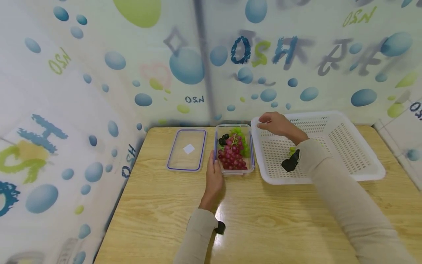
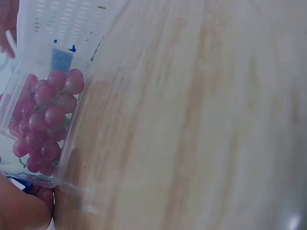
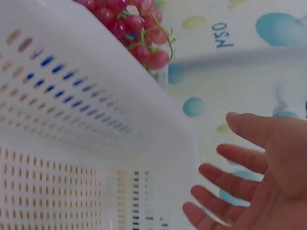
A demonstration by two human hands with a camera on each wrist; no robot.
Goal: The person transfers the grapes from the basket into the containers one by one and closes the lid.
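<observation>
Pale wall [image 1: 230, 82] w/ blue & green spots stands behind the wooden table [image 1: 158, 205]. On its far part, from left to right, are lid [image 1: 178, 157], box [image 1: 239, 171] & white basket [image 1: 349, 146]. Box contains red grapes [image 1: 232, 154], w/ black grapes [image 1: 223, 139] far left & green grapes [image 1: 245, 147] on right. My L hand [image 1: 214, 179] touches box's left side, fingers straight. My R hand [image 1: 277, 124] is at basket's far left corner, fingers relaxed, holding nothing.

A clear open-topped box [image 1: 235, 171] holds red grapes [image 1: 232, 156] near, black grapes [image 1: 222, 140] at far left, green grapes [image 1: 245, 147] along the right.
</observation>
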